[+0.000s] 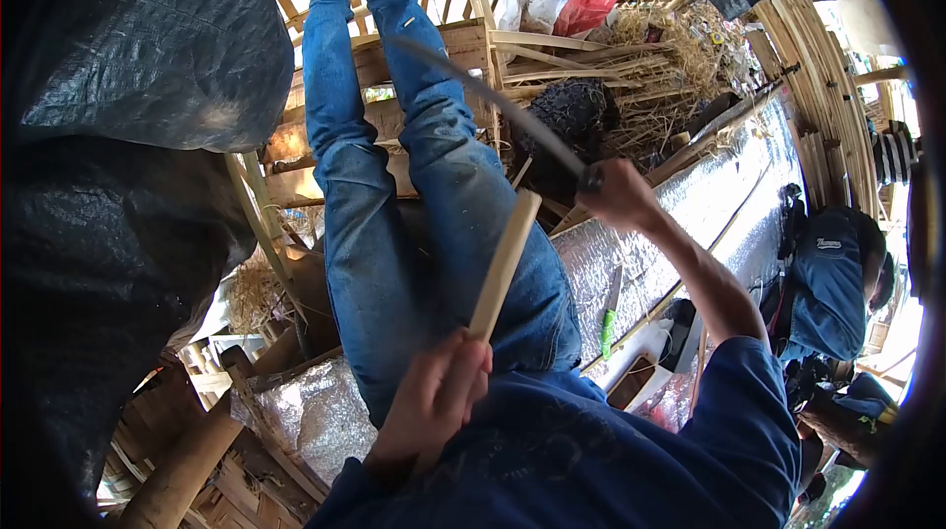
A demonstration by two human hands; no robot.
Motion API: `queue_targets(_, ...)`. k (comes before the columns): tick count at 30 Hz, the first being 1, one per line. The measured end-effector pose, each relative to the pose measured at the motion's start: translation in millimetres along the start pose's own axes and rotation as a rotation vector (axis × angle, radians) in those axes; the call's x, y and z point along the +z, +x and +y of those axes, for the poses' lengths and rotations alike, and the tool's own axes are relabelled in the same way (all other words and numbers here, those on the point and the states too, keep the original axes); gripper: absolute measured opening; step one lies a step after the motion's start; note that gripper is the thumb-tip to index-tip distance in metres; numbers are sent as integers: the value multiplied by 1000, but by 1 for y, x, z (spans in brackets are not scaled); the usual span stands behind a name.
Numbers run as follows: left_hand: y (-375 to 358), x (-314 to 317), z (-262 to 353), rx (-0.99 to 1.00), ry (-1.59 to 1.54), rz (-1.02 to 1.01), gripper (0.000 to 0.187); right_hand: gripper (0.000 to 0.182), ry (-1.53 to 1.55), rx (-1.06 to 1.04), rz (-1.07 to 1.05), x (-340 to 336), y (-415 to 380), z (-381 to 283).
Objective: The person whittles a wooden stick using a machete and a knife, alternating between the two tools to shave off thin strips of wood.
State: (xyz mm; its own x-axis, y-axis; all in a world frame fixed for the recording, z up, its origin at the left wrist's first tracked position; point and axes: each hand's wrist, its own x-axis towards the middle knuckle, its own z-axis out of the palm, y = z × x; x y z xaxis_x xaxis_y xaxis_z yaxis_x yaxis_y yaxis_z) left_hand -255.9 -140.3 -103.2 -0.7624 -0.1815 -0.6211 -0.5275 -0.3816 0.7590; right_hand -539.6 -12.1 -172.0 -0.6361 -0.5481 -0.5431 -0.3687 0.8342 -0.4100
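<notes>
My left hand (434,391), close to my body, is closed around the lower part of a pale strip of bamboo or wood (507,258). The strip slants up and to the right over my thigh. My right hand (619,196) is raised to the right, gripping the dark handle of a long machete (522,120). Its blade points up and left across my shin and lies apart from the strip. My legs, in blue jeans (360,263), stretch forward between the two hands.
On the silvery foil sheet (729,194) at right lie a green-handled knife (609,322) and a phone-like object (631,381). Beyond it are straw (680,56) and bundled strips (813,76). Black plastic sheeting (128,46) hangs at left. A dark blue cloth item (828,283) is at far right.
</notes>
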Motion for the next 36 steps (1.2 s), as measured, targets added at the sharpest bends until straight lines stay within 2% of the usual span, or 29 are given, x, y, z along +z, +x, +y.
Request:
queue_targets(2,11,-8,0,22,-73,105,28,21,-5,-35,75,-6,11,25)
queue_targets(3,18,-11,-3,36,-88,112,28,20,27,20,64,-11,-1,18)
queue_targets(7,31,-15,-10,18,-264,-7,26,17,62,-105,-5,-9,-39,11)
queue_targets(9,36,-17,-11,39,-362,-37,26,17,204,-217,14,1,-56,0)
queue_targets(12,33,-14,-10,-27,-349,-23,23,16,168,-273,-162,6,-70,-13)
queue_targets(13,32,-13,-10,-28,-344,-21,23,16,159,-350,-162,10,-72,-14)
queue_targets(15,30,-8,-14,63,-141,17,21,17,135,-482,-165,15,-72,-17)
queue_targets(19,26,-4,-19,179,205,123,20,16,33,-467,-206,20,-64,-17)
queue_targets(22,20,0,-15,207,278,164,19,14,8,-452,-242,20,-60,-19)
queue_targets(24,16,-2,-11,185,294,157,18,12,-103,-473,-159,19,-56,-21)
queue_targets(27,11,-1,-14,182,320,154,17,11,-29,-510,-42,27,-31,-5)
queue_targets(29,5,1,-9,205,336,163,16,13,31,-86,-34,11,-6,-11)
queue_targets(31,-8,5,11,233,315,-37,14,14,2,-151,92,6,24,20)
queue_targets(32,2,0,4,279,336,54,16,15,75,-85,81,3,25,23)
queue_targets(33,9,-5,0,294,324,64,16,13,161,1,30,-1,19,20)
queue_targets(35,21,-12,-7,2,-253,-9,22,13,289,15,-15,-4,4,18)
queue_targets(36,24,-12,-8,-13,-391,-46,30,16,314,-9,1,-3,-3,17)
